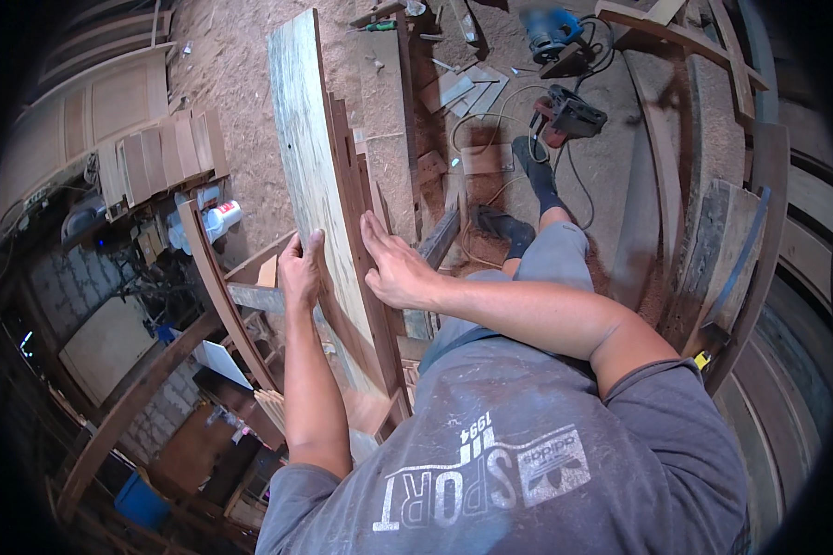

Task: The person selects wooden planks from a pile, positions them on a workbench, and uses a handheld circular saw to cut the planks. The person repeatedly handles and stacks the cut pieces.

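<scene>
A long pale wooden plank [307, 139] with dark streaks in its grain runs away from my body. At its left edge, my left hand [301, 270] grips it, the thumb lying on the top face and the fingertips at the edge. My right hand [400, 270] rests against the right side, fingers stretched out and pointing away from me, the thumb bent inward. Darker brown boards [347, 157] stand close along the plank's right side. The undersides of both hands are hidden.
A red-and-black power tool [569, 116] with a cord lies on the dusty floor beyond my feet, and a blue power tool [553, 35] sits farther back. Wood offcuts [472, 91] are scattered nearby. Long timbers [662, 157] lean at the right; a wooden frame [222, 287] stands left.
</scene>
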`<state>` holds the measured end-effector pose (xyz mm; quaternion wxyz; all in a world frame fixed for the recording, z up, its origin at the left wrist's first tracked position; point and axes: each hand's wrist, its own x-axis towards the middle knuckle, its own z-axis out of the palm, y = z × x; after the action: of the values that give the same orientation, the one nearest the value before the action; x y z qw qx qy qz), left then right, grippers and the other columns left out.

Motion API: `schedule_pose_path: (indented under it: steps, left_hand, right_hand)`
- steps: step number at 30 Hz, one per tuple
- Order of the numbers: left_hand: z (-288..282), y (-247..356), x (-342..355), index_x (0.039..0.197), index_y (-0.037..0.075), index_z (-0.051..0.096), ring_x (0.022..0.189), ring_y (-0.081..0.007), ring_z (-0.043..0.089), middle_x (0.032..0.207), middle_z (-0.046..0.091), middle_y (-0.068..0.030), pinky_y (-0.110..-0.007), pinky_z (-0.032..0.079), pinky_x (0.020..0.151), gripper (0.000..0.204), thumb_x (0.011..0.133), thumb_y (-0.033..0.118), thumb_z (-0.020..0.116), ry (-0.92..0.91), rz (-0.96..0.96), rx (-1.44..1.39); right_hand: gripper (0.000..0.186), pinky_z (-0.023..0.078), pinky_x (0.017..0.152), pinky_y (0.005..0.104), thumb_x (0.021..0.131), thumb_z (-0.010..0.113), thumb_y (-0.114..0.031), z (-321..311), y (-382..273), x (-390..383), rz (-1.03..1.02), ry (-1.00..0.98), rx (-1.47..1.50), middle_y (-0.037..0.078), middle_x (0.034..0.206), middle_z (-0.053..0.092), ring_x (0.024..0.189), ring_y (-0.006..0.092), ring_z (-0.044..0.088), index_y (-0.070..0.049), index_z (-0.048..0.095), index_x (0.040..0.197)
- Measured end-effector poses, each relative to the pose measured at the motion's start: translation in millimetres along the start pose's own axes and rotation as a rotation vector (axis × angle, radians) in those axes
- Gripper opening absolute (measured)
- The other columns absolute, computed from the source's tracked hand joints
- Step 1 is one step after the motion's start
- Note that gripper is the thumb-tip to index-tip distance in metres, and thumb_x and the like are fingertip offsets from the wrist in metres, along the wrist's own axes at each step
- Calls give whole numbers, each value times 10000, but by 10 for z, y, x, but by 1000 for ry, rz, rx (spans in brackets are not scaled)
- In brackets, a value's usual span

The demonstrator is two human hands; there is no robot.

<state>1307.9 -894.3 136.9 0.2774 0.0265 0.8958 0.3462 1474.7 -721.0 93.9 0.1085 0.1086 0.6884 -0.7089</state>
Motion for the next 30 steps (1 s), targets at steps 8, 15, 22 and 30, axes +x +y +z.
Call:
schedule_pose_path:
  steps: [8, 15, 22, 30]
  left_hand:
    - [-43, -64, 86, 1397, -16, 673, 1118, -156, 664, 1283, 743, -91, -328, 513, 1009, 589, 1005, 403, 800, -38, -50, -95]
    - [-55, -129, 106, 1407, -23, 663, 1125, -153, 665, 1291, 737, -88, -324, 513, 1030, 562, 995, 323, 821, -64, -58, -149]
    - [-204, -189, -366, 1388, -25, 671, 1132, -166, 676, 1277, 740, -102, -341, 520, 1041, 579, 955, 313, 852, -135, -118, -34]
    - [-565, -717, -1290, 1344, -32, 703, 1132, -195, 698, 1236, 763, -132, -366, 540, 1030, 618, 892, 346, 891, -272, -345, 191]
  right_hand:
    - [957, 373, 1238, 543, 934, 589, -152, -105, -163, -18, 33, -22, -211, 375, 1735, 137, 1473, 511, 433, 128, 46, 1670]
    - [945, 309, 1305, 504, 958, 579, -151, -120, -129, 1, 45, -117, -231, 375, 1744, 99, 1551, 504, 342, 125, 25, 1672]
    - [788, 262, 1336, 426, 991, 500, -68, 49, 184, -463, 8, -269, 41, 310, 1736, 240, 1611, 403, 293, 59, 162, 1691]
    - [806, 464, 1200, 416, 1007, 520, -122, 790, 487, -863, 205, -954, 11, 308, 1602, 495, 1428, 418, 557, 45, 142, 1699]
